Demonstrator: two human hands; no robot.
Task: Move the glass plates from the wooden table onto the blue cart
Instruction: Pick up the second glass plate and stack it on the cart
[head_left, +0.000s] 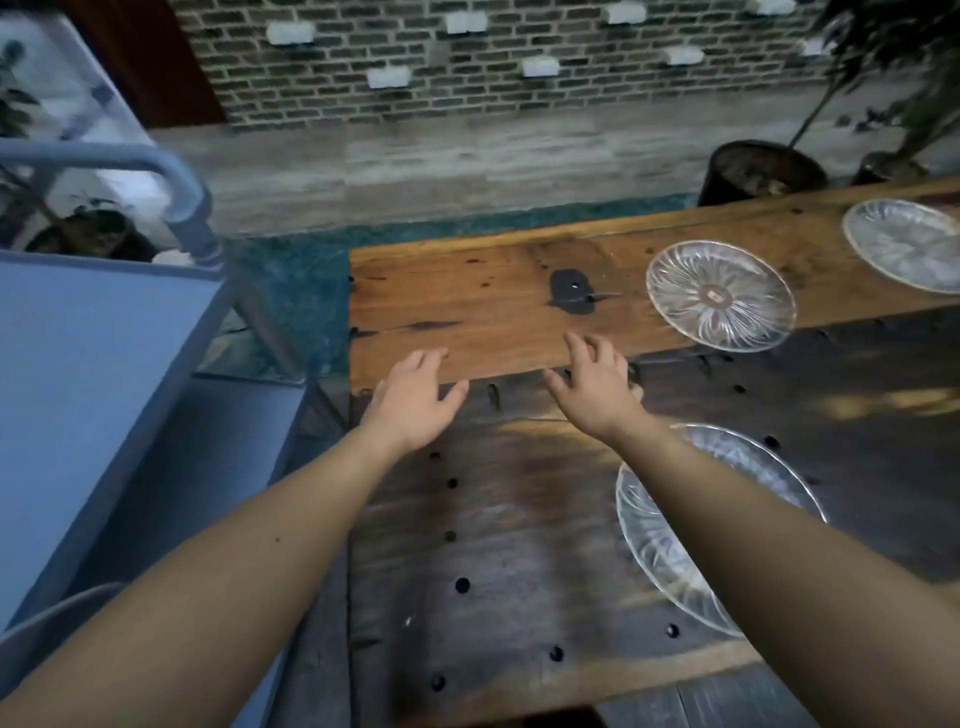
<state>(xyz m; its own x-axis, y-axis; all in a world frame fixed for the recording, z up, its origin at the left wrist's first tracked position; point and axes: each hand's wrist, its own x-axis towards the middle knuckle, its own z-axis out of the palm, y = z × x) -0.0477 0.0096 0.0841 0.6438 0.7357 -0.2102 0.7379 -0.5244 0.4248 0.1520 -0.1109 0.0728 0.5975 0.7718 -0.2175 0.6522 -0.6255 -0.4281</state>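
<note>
Over the wooden table (498, 301) both bare hands are stretched out, palms down, and neither one has anything in it. Left hand (415, 400) hovers near the table's left end with its fingers spread loose, thumb pointing inward, right at the line where the lighter plank meets the darker, hole-dotted board. Right hand (597, 387) floats just beside it, fingers curled a little and splayed, grasping nothing.

Three glass plates sit on the table. Nearest plate (654, 535) lies on the dark board, and the right forearm crosses above it, hiding a good part of its rim. Middle plate (719, 296), with a flower pattern pressed into the glass, rests flat on the lighter plank, to the right of the right hand and apart from it. Far plate (906, 244) sits further right, cut off by the frame edge (only part of it shows).

Off to the left stands the blue cart (104, 364), its top shelf bare where it shows, a rounded grey-blue handle (171, 176) rising at its far corner and a lower shelf visible beneath. Cart and table stand close, with a narrow gap between them.

Beyond the table runs a brick wall (467, 57), and a dark plant pot (758, 171) stands behind the table's far edge.
</note>
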